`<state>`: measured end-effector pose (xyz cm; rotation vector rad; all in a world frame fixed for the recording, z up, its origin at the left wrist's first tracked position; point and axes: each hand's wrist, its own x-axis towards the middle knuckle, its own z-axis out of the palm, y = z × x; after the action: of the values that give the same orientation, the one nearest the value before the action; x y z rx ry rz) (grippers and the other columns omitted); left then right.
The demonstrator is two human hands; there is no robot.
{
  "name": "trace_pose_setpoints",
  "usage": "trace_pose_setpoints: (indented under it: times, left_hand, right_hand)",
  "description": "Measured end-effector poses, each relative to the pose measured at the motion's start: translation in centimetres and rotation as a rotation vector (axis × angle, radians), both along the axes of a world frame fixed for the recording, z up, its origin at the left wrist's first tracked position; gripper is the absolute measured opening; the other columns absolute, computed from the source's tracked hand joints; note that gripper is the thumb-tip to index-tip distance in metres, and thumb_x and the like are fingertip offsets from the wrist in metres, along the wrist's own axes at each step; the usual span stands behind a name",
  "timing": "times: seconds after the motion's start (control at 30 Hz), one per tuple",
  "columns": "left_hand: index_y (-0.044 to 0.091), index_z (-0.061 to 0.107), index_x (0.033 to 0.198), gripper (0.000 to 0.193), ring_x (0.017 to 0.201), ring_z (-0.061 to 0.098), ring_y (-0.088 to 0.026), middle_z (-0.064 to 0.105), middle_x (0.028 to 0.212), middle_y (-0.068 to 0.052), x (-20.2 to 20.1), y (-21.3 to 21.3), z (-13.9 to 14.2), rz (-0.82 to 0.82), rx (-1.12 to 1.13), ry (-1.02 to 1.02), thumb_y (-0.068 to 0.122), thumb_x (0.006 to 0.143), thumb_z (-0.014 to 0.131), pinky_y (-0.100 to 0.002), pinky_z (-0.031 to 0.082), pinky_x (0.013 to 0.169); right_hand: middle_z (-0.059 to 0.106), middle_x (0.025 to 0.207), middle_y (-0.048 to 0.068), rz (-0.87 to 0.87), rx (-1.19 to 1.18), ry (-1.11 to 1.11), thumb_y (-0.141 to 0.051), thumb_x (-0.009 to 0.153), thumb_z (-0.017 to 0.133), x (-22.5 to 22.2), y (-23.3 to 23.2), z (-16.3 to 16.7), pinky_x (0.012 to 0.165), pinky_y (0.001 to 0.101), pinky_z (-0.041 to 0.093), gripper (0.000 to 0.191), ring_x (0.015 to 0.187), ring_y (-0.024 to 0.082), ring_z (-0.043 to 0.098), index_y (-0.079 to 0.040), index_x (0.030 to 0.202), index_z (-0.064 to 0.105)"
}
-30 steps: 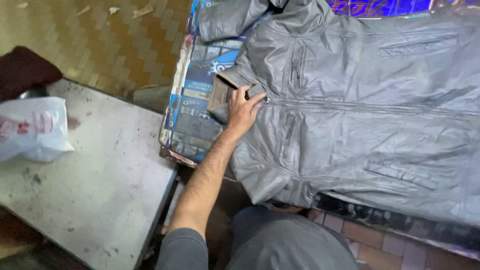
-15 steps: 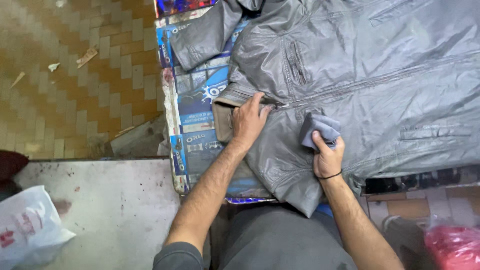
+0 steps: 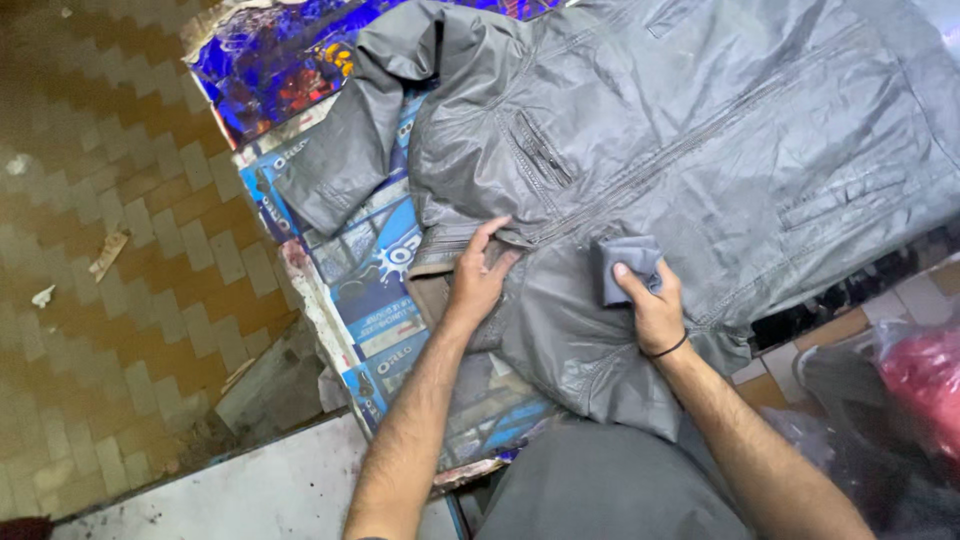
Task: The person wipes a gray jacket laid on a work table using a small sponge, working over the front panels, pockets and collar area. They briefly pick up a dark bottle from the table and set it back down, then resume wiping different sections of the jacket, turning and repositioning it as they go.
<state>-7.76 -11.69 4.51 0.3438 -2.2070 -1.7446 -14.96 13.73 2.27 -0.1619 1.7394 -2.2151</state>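
A grey leather jacket (image 3: pixel 700 150) lies spread flat on a board covered with blue printed wrapping (image 3: pixel 375 290). My left hand (image 3: pixel 478 280) presses flat on the jacket's lower front edge beside the zip, fingers apart. My right hand (image 3: pixel 650 305) grips a small folded grey cloth (image 3: pixel 625 265) and holds it against the jacket's front panel, just right of the zip. A dark band circles my right wrist. One sleeve (image 3: pixel 345 165) hangs over the board's left side.
A tiled brown floor (image 3: pixel 110 260) with scraps of litter lies to the left. A white table corner (image 3: pixel 250 495) sits at the bottom left. A red plastic bag (image 3: pixel 920 385) is at the right edge.
My right hand came into view with the cloth and now rests on the jacket. The view has shifted right, and the white bag on the table is out of sight.
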Motion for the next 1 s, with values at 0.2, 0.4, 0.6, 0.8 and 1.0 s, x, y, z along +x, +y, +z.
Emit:
trace_pose_setpoints:
  times: [0.2,0.4,0.6,0.8,1.0]
  left_hand:
    - [0.004,0.049,0.148,0.056,0.120,0.064,-0.016,0.067,0.131,-0.011,-0.1,-0.4,-1.9,-0.049,0.185,0.094,0.000,0.096,0.071,-0.029,0.049,0.106]
    - [0.002,0.044,0.152,0.061,0.121,0.063,-0.018,0.066,0.130,-0.011,0.1,-0.5,-2.5,-0.032,0.246,0.110,-0.002,0.098,0.070,-0.032,0.048,0.108]
    - [0.004,0.035,0.158,0.068,0.121,0.063,-0.018,0.064,0.131,-0.012,0.1,-0.5,-2.3,-0.030,0.370,0.103,-0.001,0.098,0.069,-0.032,0.048,0.108]
    - [0.006,0.029,0.161,0.074,0.121,0.063,-0.019,0.066,0.130,-0.014,0.2,-0.2,-2.2,-0.024,0.421,0.091,0.001,0.099,0.068,-0.032,0.048,0.108]
    - [0.006,0.029,0.161,0.074,0.124,0.061,-0.019,0.062,0.136,-0.014,0.4,-0.1,-2.4,-0.020,0.395,0.098,0.001,0.099,0.068,-0.033,0.047,0.110]
  right_hand:
    - [0.067,0.102,0.015,0.104,0.441,0.682,-0.005,0.082,0.074,0.9,-1.6,2.7,0.081,0.0350,0.052,0.038,0.091,0.029,0.066,0.000,0.118,0.064]
    - [0.064,0.096,0.016,0.059,0.616,0.822,0.000,0.075,0.070,1.5,-3.8,2.6,0.076,0.0409,0.054,0.050,0.086,0.036,0.066,-0.002,0.124,0.067]
    - [0.064,0.098,0.015,-0.033,0.574,0.808,-0.002,0.078,0.072,1.4,-4.9,2.0,0.074,0.0399,0.053,0.045,0.085,0.034,0.066,-0.005,0.123,0.066]
    - [0.062,0.098,0.016,-0.087,0.589,0.820,-0.002,0.078,0.074,0.2,-5.8,2.6,0.076,0.0411,0.053,0.041,0.088,0.036,0.065,-0.004,0.118,0.064]
    - [0.061,0.094,0.017,-0.043,0.568,0.785,-0.006,0.082,0.078,0.3,-5.5,2.9,0.073,0.0414,0.052,0.034,0.085,0.036,0.064,-0.002,0.113,0.066]
